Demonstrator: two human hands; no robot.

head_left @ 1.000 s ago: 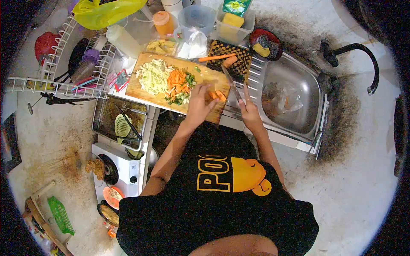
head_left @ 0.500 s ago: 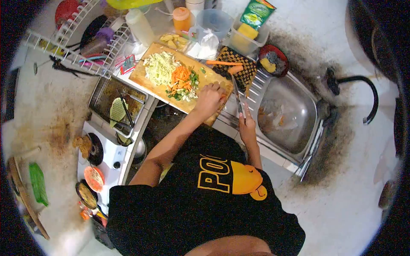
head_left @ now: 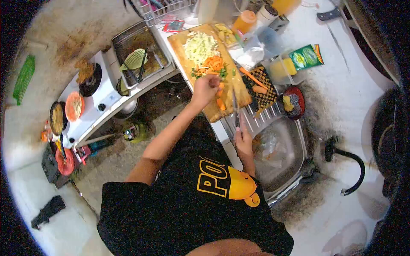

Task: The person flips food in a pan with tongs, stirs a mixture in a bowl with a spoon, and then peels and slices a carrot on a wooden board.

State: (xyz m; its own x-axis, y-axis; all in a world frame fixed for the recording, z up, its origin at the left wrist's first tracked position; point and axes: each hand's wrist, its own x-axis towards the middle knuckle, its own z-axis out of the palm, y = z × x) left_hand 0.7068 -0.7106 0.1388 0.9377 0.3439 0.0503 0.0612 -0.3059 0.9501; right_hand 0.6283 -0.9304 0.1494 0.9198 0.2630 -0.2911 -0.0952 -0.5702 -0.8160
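Note:
My right hand (head_left: pixel 243 143) is closed round the handle of a knife (head_left: pixel 234 102), its blade over the right side of the wooden cutting board (head_left: pixel 240 87). Over the board's near edge, my left hand (head_left: pixel 206 90) has its fingers pinched together, with an orange piece of carrot (head_left: pixel 221 89) at the fingertips. Another carrot piece (head_left: pixel 221 104) lies on the board between the hand and the knife. Beyond the left hand are shredded cabbage (head_left: pixel 200 45), carrot strips (head_left: pixel 214 63) and chopped greens, partly hidden by the fingers.
Right of the board, a carrot (head_left: pixel 253 77) and a shorter piece lie on a checkered mat (head_left: pixel 267 100). The sink (head_left: pixel 279 170) is at my right. A metal tray (head_left: pixel 128 38) with utensils and a stove (head_left: pixel 96 89) stand left. Bottles and tubs line the back.
The view has turned, swinging the counter to the right. My left hand has moved from the board's right end toward the cut vegetables, uncovering a carrot piece. My right hand still holds the knife.

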